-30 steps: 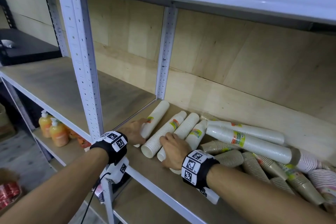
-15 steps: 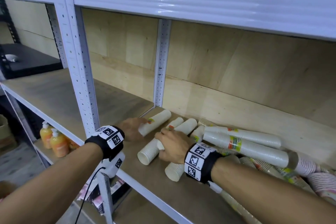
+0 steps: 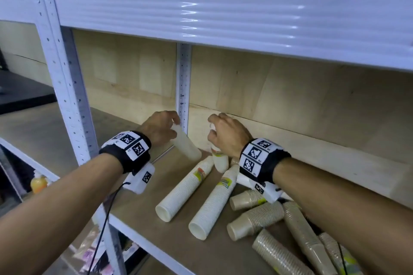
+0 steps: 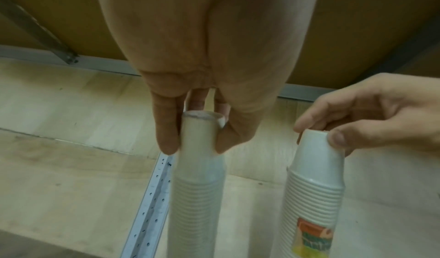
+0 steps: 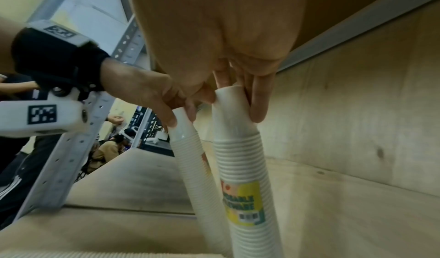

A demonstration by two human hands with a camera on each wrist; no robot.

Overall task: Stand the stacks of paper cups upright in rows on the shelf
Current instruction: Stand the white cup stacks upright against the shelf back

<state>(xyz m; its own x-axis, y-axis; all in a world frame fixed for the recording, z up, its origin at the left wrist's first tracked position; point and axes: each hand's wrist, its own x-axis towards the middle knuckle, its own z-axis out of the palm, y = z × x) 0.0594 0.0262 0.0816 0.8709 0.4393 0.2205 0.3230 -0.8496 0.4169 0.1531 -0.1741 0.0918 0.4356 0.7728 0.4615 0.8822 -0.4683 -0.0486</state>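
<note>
Head view, shelf [image 3: 143,219]: one wooden board in a white metal frame, bearing every cup stack.
Rear post [image 3: 183,87]: one white upright at the back, serving as landmark.
Lying stacks: two white stacks [image 3: 186,190] lying in front of the post; at least four brown stacks [image 3: 257,221] lying to their right.
Held stacks: two, both nearly upright beside the post's foot.
Left hand [image 3: 159,128]: fingers and thumb pinching the top of a plain white stack [image 4: 197,183], which is leaning.
Right hand [image 3: 228,134]: fingertips curling round the top of a labelled white stack [image 5: 240,177].
</note>
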